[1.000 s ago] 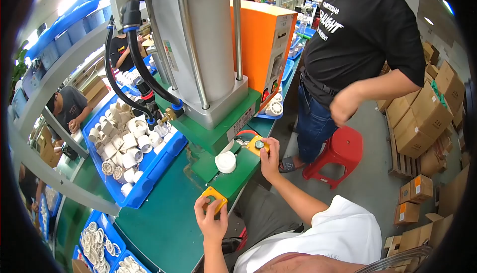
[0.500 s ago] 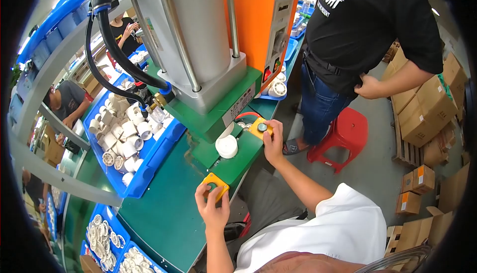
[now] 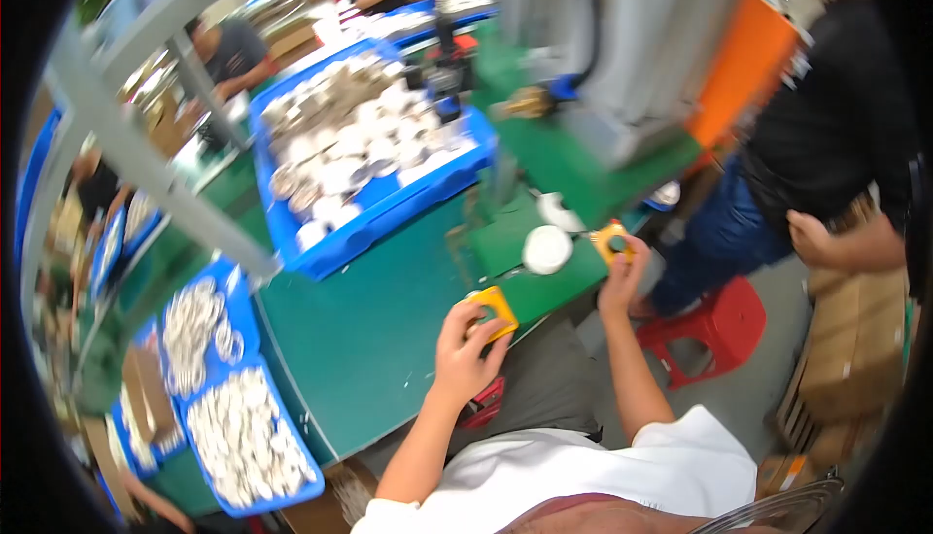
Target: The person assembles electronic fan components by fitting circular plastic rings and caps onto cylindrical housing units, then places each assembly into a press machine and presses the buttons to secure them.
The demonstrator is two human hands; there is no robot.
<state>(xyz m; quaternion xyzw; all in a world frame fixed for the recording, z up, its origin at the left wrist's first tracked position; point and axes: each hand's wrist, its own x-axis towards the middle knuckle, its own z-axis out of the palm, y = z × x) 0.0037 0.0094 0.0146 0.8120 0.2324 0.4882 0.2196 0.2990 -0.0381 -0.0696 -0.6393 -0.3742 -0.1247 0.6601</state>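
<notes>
My left hand [image 3: 470, 347] rests on a yellow button box [image 3: 494, 312] at the front edge of the green machine base, fingers apart around its button. On the other yellow button box [image 3: 612, 242], to the right, lies my right hand [image 3: 624, 272], its fingers spread over the side and top. Between the two boxes a round white part [image 3: 547, 249] sits on the green base [image 3: 505, 254]. A second, thinner white piece [image 3: 558, 211] is just behind it. Neither hand touches the white parts. The picture is blurred.
A blue bin [image 3: 360, 242] of white cylindrical parts stands behind on the left. Blue trays [image 3: 309, 485] of white rings and small pieces are at the lower left. A person in black stands at the right by a red stool [image 3: 739, 325]. The grey press [image 3: 641, 58] rises behind.
The view has swung left, so the machine and both hands appear further right. More of the lower-left trays shows. Both hands stay on the button boxes.
</notes>
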